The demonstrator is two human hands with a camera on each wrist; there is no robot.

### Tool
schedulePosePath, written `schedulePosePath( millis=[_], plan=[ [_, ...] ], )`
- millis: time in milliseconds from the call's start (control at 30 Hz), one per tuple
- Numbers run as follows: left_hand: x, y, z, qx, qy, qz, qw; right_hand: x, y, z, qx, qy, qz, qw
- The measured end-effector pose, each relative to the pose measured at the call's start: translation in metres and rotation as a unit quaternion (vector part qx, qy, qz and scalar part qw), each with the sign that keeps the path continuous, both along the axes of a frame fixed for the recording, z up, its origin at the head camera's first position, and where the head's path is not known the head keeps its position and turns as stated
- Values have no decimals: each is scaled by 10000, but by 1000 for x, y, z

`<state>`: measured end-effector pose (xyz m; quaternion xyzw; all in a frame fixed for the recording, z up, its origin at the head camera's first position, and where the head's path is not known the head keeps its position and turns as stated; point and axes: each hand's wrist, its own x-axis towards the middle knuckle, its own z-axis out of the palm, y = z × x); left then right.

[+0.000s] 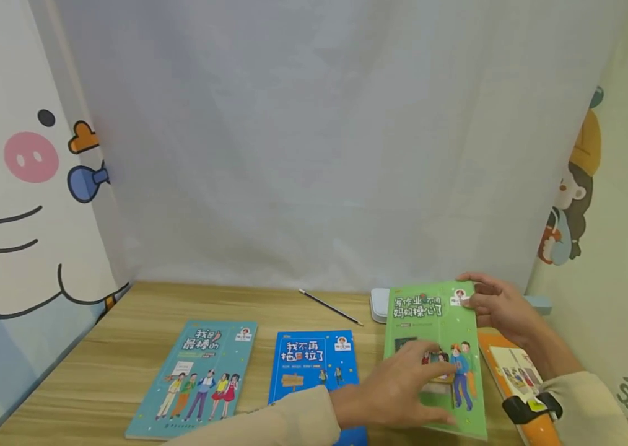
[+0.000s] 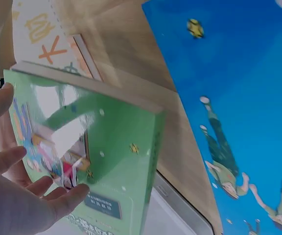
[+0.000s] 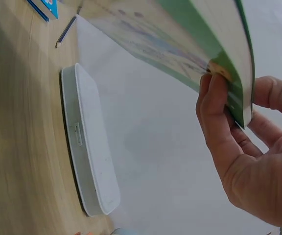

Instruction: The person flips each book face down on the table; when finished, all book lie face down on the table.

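Both hands [image 1: 397,390] on tilted green book [image 1: 431,322]

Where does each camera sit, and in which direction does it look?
Head: above the desk, facing forward and down at the green book, left hand and right hand.
Left wrist: beside the left hand, facing the book's cover.
Right wrist: low, facing the right hand and a white case.
All share the green book.
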<state>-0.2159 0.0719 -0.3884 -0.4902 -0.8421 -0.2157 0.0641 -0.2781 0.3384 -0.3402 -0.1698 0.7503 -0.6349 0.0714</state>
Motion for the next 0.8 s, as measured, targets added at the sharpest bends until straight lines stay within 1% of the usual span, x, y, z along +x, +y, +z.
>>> schedulePosePath(
  millis=[200,367,467,633,800],
  plan=[
    [6,10,-2,396,427,-50,9983,2,-7,9,86,-34,-349,9993],
    [8,15,-6,480,516,102,9975,3,-12,12,180,-206,-662,9974],
    [10,17,-8,459,552,202,9972,3,-16,14,209,-257,-872,9956],
    [12,22,-12,387,780,497,9950,3,-19,15,222,-301,-1143,9927],
    [13,27,-16,-23,914,891,9918,1,-21,15,74,-382,-1280,9910]
  ],
)
